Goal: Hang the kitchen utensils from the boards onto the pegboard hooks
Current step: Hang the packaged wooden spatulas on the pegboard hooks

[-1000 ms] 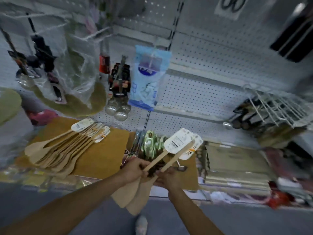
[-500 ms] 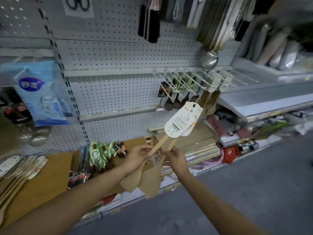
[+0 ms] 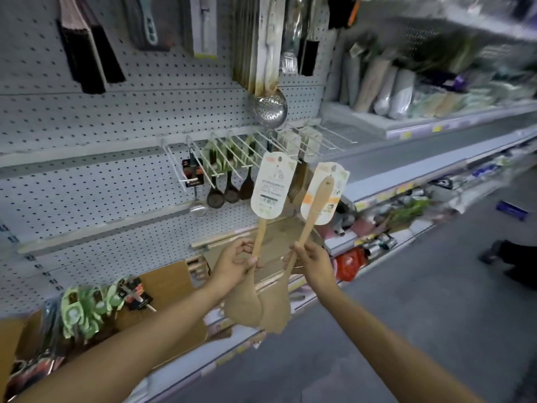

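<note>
Two wooden spatulas are held handle-up in front of the pegboard, one in each hand. The left spatula carries a pale card label at its handle end; the left hand pinches its handle between curled fingers and thumb, just above the blade. The right spatula leans rightward, its handle tip lying across an orange-and-white label; the right hand grips its handle with fingers wrapped round it. The two blades overlap below the hands, touching or nearly so; which lies in front cannot be told with certainty.

Relative to the two spatulas: directly behind the labels, a row of white wire hooks projects from the pegboard. Dark ladles hang from the hooks to the left of the labels, beside one metal ladle. Above the labels hangs a perforated metal skimmer, with blurred hanging goods higher up. Below and to the left, brown boards lie on the bottom shelf, with green-carded items resting on them. To the right, shelves of blurred packaged goods recede along a grey floor. At far right, on the floor, a dark shape is partly in view, too blurred to identify.
</note>
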`<state>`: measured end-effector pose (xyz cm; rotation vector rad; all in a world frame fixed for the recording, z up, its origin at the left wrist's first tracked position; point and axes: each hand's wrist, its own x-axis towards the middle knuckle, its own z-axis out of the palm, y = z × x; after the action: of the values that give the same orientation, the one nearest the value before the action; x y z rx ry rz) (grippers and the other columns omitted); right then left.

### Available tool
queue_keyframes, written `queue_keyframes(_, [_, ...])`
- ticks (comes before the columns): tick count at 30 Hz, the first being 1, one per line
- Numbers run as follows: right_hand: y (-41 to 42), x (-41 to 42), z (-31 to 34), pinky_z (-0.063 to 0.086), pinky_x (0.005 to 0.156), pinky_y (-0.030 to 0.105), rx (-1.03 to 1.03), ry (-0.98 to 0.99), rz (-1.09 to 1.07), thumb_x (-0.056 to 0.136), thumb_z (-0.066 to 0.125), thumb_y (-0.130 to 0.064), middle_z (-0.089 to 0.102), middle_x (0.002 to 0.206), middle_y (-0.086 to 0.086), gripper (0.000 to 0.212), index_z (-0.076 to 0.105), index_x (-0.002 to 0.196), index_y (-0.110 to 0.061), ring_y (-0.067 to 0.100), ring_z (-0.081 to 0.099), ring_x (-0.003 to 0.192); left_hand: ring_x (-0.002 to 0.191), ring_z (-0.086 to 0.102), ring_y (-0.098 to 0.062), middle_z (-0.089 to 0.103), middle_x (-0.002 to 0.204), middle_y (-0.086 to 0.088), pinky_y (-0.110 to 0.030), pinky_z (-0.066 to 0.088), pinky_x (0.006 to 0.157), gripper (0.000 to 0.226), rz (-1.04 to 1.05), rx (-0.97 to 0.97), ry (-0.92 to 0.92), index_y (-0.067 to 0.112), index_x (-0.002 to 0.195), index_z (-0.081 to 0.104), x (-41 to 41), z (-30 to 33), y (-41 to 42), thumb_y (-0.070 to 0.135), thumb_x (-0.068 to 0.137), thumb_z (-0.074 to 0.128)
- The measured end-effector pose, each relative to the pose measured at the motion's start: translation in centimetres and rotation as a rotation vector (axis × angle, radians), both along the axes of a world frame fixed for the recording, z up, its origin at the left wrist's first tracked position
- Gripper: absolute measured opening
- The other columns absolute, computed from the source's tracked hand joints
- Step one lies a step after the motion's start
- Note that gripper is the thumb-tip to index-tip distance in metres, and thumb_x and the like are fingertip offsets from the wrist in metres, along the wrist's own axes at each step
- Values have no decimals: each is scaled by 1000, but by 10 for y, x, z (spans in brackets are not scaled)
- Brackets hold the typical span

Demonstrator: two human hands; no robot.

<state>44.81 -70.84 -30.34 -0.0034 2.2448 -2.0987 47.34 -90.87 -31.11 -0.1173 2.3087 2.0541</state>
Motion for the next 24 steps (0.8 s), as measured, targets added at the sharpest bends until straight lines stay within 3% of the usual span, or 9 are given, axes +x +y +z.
queue_keyframes(4, [35,-32,-5,59,62,34,4,18,-30,98,57,-17,69,88,27,24,64,99,7,28,70,75,65,70,1,56,95,-8,-14,55,60,29,-47,21,-2,2,110,53,-32,-4,30,-16,88,59])
queue_keyframes(8, [61,-69,-12,59,65,35,79,28,-45,95,61,-19,71,85,19,20,67,92,0,27,71,76,69,75,-23,59,104,-11,-25,61,66,26,-102,91,-21,10,103,55,-76,-12,49,-11,90,61])
queue_keyframes(11, [78,-104,-17,60,68,37,87,21,-71,93,62,-9,72,84,22,13,64,92,5,28,72,77,75,76,-31,64,108,-12,-34,63,73,24,-143,116,-44,4,109,54,-116,-18,62,-11,91,59])
queue_keyframes(15, [96,-154,-20,60,69,38,79,16,-93,91,64,-5,71,84,25,14,60,94,9,32,71,78,83,75,-23,68,100,-3,-48,60,87,27,-209,90,-33,4,114,55,-170,-21,80,-10,92,59])
queue_keyframes(18, [108,-185,-22,56,57,27,127,19,-132,93,62,-10,70,77,21,17,59,86,5,22,69,66,83,74,-20,71,90,6,-51,58,87,27,-244,63,0,13,106,61,-207,-24,92,-10,91,60])
queue_keyframes(22, [128,-220,-31,60,68,49,142,18,-126,97,57,-22,62,84,35,27,56,81,-1,40,67,76,82,75,-18,74,88,9,-55,58,88,16,-232,88,-37,4,108,61,-243,-26,110,-3,94,60])
queue_keyframes(24, [140,-237,-33,60,71,45,181,27,-113,97,57,-17,63,83,30,20,56,84,-2,39,68,78,82,75,-19,74,87,6,-52,59,87,11,-224,86,-40,2,105,62,-257,-28,119,0,95,61])
